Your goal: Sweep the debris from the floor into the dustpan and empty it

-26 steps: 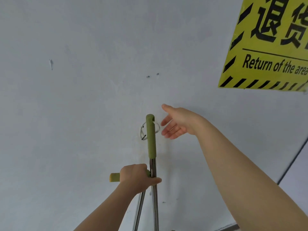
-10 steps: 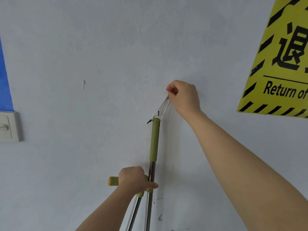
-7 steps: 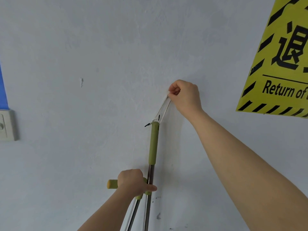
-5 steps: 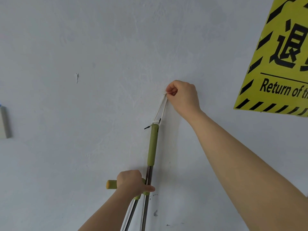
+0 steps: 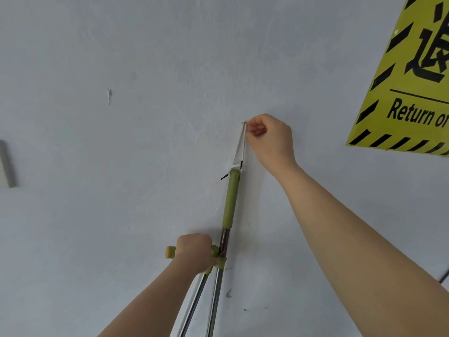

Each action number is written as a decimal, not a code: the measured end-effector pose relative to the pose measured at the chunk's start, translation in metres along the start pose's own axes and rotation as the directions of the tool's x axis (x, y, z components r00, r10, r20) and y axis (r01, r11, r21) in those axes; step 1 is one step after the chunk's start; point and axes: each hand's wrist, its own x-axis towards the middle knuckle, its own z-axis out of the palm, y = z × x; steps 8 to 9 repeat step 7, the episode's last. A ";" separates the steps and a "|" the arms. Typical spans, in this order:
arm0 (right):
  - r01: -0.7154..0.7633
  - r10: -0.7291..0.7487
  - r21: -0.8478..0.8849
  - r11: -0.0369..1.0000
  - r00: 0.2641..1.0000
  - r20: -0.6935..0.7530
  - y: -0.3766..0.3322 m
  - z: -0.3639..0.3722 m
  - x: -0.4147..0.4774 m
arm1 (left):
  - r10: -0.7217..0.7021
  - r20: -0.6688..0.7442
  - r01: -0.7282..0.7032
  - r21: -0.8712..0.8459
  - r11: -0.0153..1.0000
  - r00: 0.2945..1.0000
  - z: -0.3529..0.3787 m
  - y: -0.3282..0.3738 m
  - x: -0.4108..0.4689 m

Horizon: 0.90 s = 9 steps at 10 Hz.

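A broom handle (image 5: 230, 198) with a green grip and a steel shaft stands upright against the pale wall. A white loop (image 5: 240, 147) tied to its top is stretched taut up the wall. My right hand (image 5: 269, 139) pinches the loop's upper end against the wall. My left hand (image 5: 194, 251) is closed around the green crossbar handle of the dustpan (image 5: 170, 252), whose steel shaft (image 5: 194, 302) runs down beside the broom's. The broom head, the dustpan tray and the floor are out of view.
A yellow and black sign (image 5: 413, 81) reading "Return of" hangs on the wall at the upper right. A light switch plate (image 5: 6, 164) shows at the left edge. A dark cable (image 5: 444, 276) crosses the right edge.
My right hand went from open beside the handle's top to pinching the white loop and pulling it taut up the wall. The view drifted left, then back right. My left hand kept its hold.
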 end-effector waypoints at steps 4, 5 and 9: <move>-0.288 0.298 -0.129 0.949 0.952 0.073 -0.007 -0.011 -0.057 | 0.029 -0.231 -0.072 -0.180 0.981 0.973 -0.018 -0.047 -0.030; -0.387 0.401 -0.171 0.906 0.914 0.056 -0.018 -0.019 -0.078 | -0.019 -0.266 -0.106 -0.449 0.887 0.964 -0.046 -0.069 -0.048; -0.525 0.532 -0.127 0.841 0.846 0.027 -0.064 -0.031 -0.122 | -0.123 -0.416 -0.274 -0.766 0.582 0.901 -0.108 -0.120 -0.097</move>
